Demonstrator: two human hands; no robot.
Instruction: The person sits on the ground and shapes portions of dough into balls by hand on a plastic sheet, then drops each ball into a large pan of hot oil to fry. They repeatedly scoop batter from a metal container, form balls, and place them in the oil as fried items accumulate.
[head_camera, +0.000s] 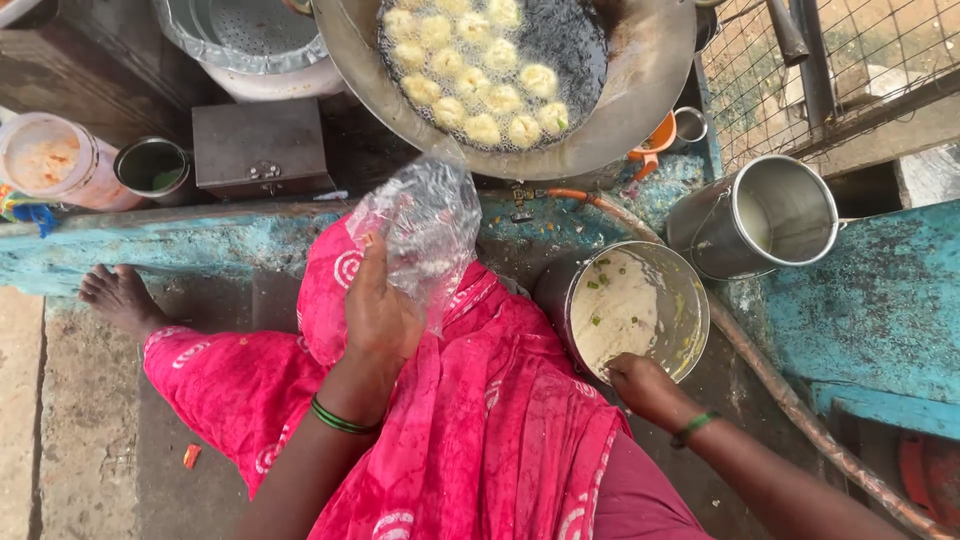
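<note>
Above the pink-clad knee, a clear plastic bag is clenched in the left hand; the right hand dips its fingers into the batter pot — grip state indiscernible — below the wok of frying fritters.

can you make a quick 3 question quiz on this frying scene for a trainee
1. True or false: the left hand holds a clear plastic bag.
2. Where is the right hand? A) at the rim of the batter pot B) in the wok C) on the metal box
3. What floats in the wok's oil?

Key
1. True
2. A
3. Pale round fritters
</note>
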